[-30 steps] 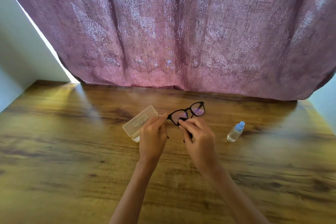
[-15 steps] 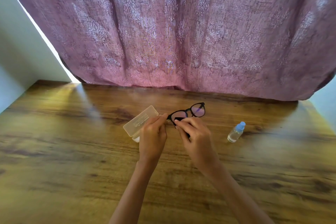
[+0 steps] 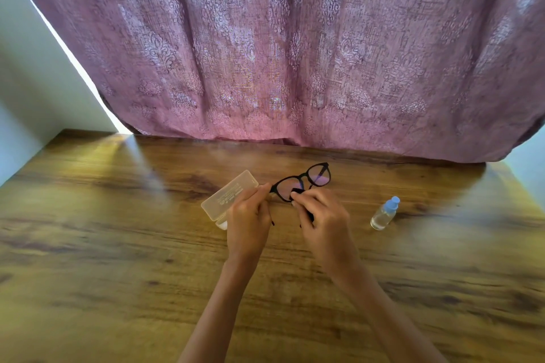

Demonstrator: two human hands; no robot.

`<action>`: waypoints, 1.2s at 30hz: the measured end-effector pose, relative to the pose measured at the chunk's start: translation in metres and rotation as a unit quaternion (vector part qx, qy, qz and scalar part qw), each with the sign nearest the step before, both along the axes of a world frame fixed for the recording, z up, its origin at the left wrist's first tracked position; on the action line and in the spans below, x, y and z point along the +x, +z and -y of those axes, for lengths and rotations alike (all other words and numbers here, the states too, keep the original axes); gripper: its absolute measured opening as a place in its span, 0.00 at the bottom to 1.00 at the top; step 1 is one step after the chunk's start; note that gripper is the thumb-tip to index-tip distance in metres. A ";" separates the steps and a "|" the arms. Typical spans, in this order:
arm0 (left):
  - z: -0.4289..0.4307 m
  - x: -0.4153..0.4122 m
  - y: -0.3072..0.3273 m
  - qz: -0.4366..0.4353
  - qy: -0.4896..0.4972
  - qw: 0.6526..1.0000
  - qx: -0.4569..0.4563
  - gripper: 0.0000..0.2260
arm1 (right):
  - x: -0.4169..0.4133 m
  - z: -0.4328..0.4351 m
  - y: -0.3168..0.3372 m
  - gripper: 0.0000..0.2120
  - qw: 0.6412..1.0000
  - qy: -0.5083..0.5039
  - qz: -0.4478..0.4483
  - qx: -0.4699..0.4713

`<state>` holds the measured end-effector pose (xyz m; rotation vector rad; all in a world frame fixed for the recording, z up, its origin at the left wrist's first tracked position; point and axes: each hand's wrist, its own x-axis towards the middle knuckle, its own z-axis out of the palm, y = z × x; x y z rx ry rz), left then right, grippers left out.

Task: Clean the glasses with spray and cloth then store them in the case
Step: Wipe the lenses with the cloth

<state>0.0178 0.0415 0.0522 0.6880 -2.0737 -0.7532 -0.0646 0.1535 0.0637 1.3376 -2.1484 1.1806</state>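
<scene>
Black-framed glasses [image 3: 317, 176] are held above the wooden table [image 3: 118, 244], lenses facing away from me. My left hand [image 3: 247, 221] pinches the frame's left corner. My right hand [image 3: 323, 221] presses a small dark cloth [image 3: 298, 193] against the near lens, thumb and fingers closed on it; most of the cloth is hidden by the fingers. A translucent glasses case [image 3: 228, 199] lies shut on the table just left of my left hand. A small clear spray bottle [image 3: 385, 213] with a blue cap stands to the right, apart from both hands.
A pink patterned curtain [image 3: 280, 53] hangs along the table's far edge. A pale wall [image 3: 29, 82] borders the left side. A small white object [image 3: 221, 224] peeks from under the case's near end.
My right hand with the cloth has shifted slightly left and up across the near lens. The glasses, case and bottle have kept their places.
</scene>
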 end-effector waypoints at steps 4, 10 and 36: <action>-0.005 0.000 0.003 -0.003 -0.026 0.999 -0.034 0.12 | 0.005 0.010 0.003 0.09 1.000 0.016 -0.004 -0.011; -0.007 0.000 0.005 0.003 -0.012 0.999 -0.044 0.12 | -0.010 0.015 0.006 0.09 0.999 -0.017 0.011 -0.029; -0.008 -0.002 0.004 0.003 0.030 0.999 0.017 0.12 | -0.003 -0.001 0.000 0.10 0.999 -0.023 0.029 -0.028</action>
